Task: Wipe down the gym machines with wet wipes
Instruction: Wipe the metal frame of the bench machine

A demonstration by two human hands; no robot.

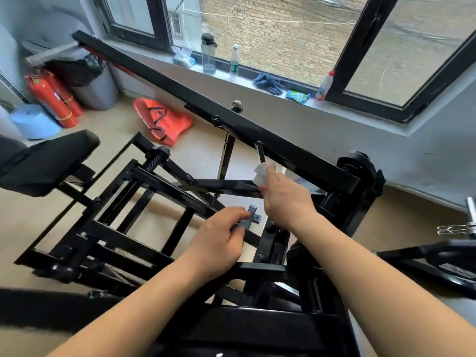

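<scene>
A black steel gym machine (144,181) fills the middle of the view, with a long square beam (180,86) running diagonally under the window. My right hand (286,199) holds a crumpled white wet wipe (261,173) against a thin black bar just below that beam. My left hand (219,243) grips a small black bracket (248,219) on a lower crossbar of the frame. A black padded seat (43,163) sits at the left.
On the windowsill (257,83) stand a grey bottle (208,54), a clear bottle (234,63), a red-capped bottle (325,86), blue gloves (269,82) and a wipe pack (297,96). Red extinguishers (55,99), a grey bin (95,86) and an orange bag (162,119) occupy the floor.
</scene>
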